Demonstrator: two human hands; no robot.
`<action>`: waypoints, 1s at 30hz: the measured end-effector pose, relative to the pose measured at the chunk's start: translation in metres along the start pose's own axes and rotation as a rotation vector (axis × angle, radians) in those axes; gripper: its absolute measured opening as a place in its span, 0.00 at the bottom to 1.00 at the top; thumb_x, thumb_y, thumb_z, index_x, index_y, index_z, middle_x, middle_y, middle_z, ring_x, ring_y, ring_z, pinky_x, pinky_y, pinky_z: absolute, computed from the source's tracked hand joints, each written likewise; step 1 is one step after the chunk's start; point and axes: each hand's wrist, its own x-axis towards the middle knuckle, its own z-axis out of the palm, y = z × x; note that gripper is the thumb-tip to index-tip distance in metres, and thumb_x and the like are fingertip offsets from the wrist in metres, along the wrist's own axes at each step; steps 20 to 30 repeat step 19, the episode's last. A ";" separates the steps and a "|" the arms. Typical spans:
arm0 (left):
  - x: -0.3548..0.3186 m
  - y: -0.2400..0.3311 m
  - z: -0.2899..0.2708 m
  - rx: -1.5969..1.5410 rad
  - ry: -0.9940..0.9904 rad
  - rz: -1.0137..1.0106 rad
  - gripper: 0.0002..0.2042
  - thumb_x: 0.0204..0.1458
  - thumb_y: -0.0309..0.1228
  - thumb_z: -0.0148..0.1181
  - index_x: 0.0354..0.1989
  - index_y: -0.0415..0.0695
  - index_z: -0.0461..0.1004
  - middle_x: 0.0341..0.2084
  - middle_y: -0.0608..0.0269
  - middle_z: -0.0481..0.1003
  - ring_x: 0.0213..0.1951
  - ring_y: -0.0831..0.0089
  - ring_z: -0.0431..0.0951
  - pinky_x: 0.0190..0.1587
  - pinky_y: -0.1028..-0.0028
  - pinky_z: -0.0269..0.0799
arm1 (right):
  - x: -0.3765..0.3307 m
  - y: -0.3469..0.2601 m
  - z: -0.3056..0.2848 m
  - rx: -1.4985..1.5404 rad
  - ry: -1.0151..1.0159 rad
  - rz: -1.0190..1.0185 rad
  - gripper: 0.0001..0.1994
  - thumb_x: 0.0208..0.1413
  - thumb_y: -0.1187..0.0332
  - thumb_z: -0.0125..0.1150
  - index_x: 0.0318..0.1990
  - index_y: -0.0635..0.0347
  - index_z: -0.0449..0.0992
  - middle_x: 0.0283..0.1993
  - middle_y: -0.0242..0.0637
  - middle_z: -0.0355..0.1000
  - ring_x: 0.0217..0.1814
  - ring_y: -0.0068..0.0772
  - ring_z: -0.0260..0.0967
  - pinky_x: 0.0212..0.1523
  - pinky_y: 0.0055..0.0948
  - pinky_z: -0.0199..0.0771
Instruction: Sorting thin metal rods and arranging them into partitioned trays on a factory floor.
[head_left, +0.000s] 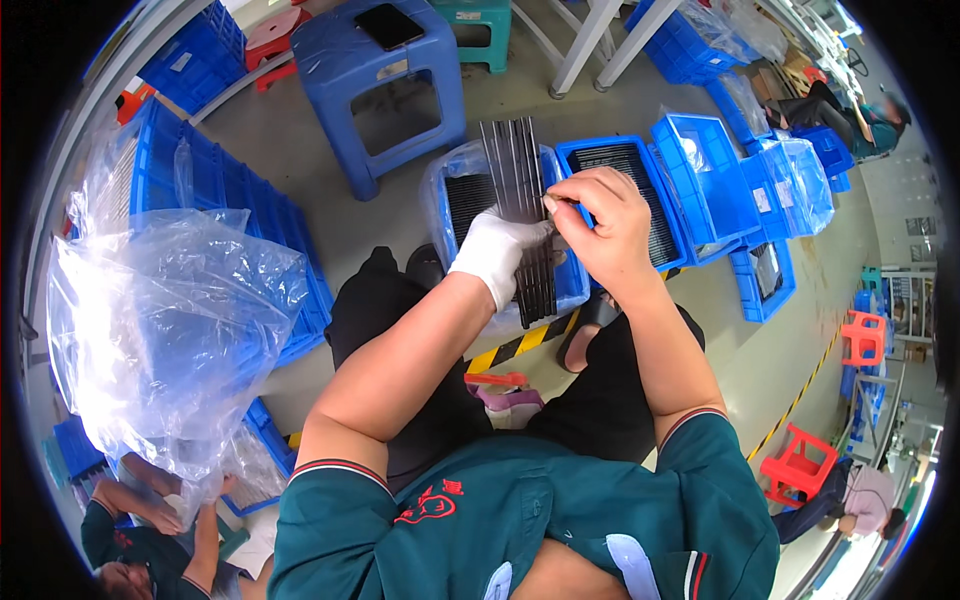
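Head view, going left to right: a crumpled clear plastic bag (165, 320) billows over stacked blue crates (235, 215). The gloved left hand (497, 255) is wrapped around a stack of dark flat strips (525, 215), gripping its lower half above an open blue bin (575, 285) on the floor. The bare right hand (603, 225) is pinched together at the stack's right edge. The strips stand nearly upright, long axis running away from the person, top ends fanned. Held only low down, the fanned tops could likely splay and slip into the bin.
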 end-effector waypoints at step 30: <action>0.008 -0.009 -0.005 0.146 0.026 0.085 0.10 0.48 0.27 0.62 0.39 0.42 0.74 0.31 0.64 0.75 0.32 0.75 0.74 0.36 0.72 0.71 | 0.001 -0.009 0.002 -0.185 -0.104 -0.127 0.07 0.37 0.75 0.65 0.27 0.53 0.76 0.29 0.30 0.72 0.33 0.36 0.70 0.37 0.35 0.66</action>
